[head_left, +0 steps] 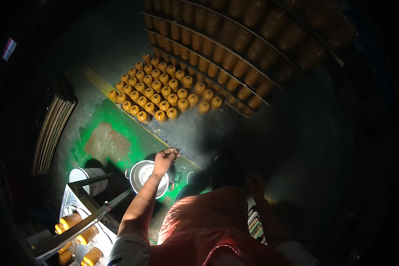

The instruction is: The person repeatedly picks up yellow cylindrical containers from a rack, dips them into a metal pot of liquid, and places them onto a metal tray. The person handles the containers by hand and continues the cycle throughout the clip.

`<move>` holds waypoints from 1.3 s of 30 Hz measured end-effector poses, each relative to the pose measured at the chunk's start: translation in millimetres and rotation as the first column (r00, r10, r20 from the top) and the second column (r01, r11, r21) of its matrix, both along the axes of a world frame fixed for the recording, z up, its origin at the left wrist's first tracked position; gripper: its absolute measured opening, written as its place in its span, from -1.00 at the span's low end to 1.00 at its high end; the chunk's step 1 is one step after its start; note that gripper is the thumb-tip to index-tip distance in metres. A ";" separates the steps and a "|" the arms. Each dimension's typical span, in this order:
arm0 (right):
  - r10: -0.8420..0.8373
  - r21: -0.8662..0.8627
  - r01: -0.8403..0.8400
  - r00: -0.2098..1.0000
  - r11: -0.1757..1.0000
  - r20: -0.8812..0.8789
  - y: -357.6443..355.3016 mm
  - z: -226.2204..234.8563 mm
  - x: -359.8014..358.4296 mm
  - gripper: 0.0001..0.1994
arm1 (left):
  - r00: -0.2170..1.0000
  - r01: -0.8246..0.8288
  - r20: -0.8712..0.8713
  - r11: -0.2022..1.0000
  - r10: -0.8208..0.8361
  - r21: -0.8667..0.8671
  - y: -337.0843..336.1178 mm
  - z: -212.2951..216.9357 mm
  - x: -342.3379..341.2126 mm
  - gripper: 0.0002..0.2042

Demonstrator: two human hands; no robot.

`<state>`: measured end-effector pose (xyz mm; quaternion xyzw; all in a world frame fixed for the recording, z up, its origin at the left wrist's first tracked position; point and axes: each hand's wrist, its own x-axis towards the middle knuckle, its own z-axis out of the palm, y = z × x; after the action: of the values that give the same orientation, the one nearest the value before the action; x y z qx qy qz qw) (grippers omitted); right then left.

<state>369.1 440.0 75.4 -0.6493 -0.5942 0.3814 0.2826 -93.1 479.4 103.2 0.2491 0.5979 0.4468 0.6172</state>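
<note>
My left hand [165, 160] is held out over the far edge of a two-handled metal pot [134, 171], with its fingers curled together. Whatever they may pinch is too small and dark to name. Something pale lies in the pot, on the green floor. Down at my right side, in deep shadow beside my red checked clothing [208, 213], is my right hand [255, 184]; its fingers do not show clearly. Beyond my left hand stand rows of glossy orange cylinders with domed tops [155, 98], upright on the grey floor.
Racks [221, 40] of similar orange cylinders rise behind the rows. At left, a white bucket [93, 181] stands near a metal frame [91, 221] and a pale-topped stand holding several orange pieces [88, 235]. Stacked thin boards [53, 133] lean farther left. A yellow line [137, 125] crosses the floor.
</note>
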 end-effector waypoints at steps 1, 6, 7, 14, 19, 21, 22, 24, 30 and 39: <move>0.030 -0.079 -0.029 1.000 0.996 0.010 25.7 0.0 -5.0 -0.68 | 0.999 -0.029 0.018 1.000 0.029 0.010 9.2 -5.6 -3.2 -0.81; 0.205 -0.264 -0.240 0.967 0.934 -0.154 151.4 5.7 -56.1 -0.66 | 0.980 -0.192 0.042 0.977 0.196 -0.092 37.8 -34.8 -15.5 -0.79; 0.236 -0.302 -0.274 0.959 0.913 -0.157 178.0 10.8 -76.1 -0.66 | 0.976 -0.213 0.025 0.971 0.217 -0.105 40.9 -46.1 -20.1 -0.77; 0.344 -0.329 -0.340 0.938 0.881 -0.047 312.1 -132.4 -97.7 -0.56 | 0.861 -0.382 -0.411 0.915 0.300 -0.132 72.6 -175.7 -24.2 -0.83; 0.429 0.135 -0.488 0.845 0.862 0.318 425.8 -260.9 -127.1 -0.55 | 0.723 -0.456 -0.628 0.882 0.289 -0.120 214.9 -283.5 -48.1 -0.61; 0.421 0.060 -0.453 0.863 0.889 0.279 473.2 -298.4 -148.2 -0.59 | 0.605 -0.413 -0.686 0.896 0.405 0.166 260.2 -338.7 -63.9 -0.77; 0.383 0.113 -0.412 0.899 0.904 0.213 493.3 -316.5 -159.2 -0.60 | 0.637 -0.382 -0.642 0.898 0.428 0.220 276.7 -367.5 -74.4 -0.79; 0.281 0.136 -0.295 0.953 0.946 0.108 522.2 -346.9 -176.4 -0.64 | 0.654 -0.317 -0.601 0.888 0.459 0.332 308.2 -390.5 -82.2 -0.82; 0.169 0.197 -0.198 0.973 0.960 0.155 549.3 -354.7 -201.6 -0.75 | 0.670 -0.357 -0.507 0.834 0.542 0.420 325.2 -396.9 -88.6 -0.79; 0.595 -0.214 -0.574 0.802 0.791 0.051 487.6 -323.2 -229.9 -0.72 | 0.818 0.094 -0.568 0.995 -0.093 -0.027 357.3 -356.7 -50.0 -0.52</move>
<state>139.1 927.6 -247.8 -0.4781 -0.7426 0.4660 0.0532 -143.1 836.7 -253.4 0.4005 0.7410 0.3223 0.4321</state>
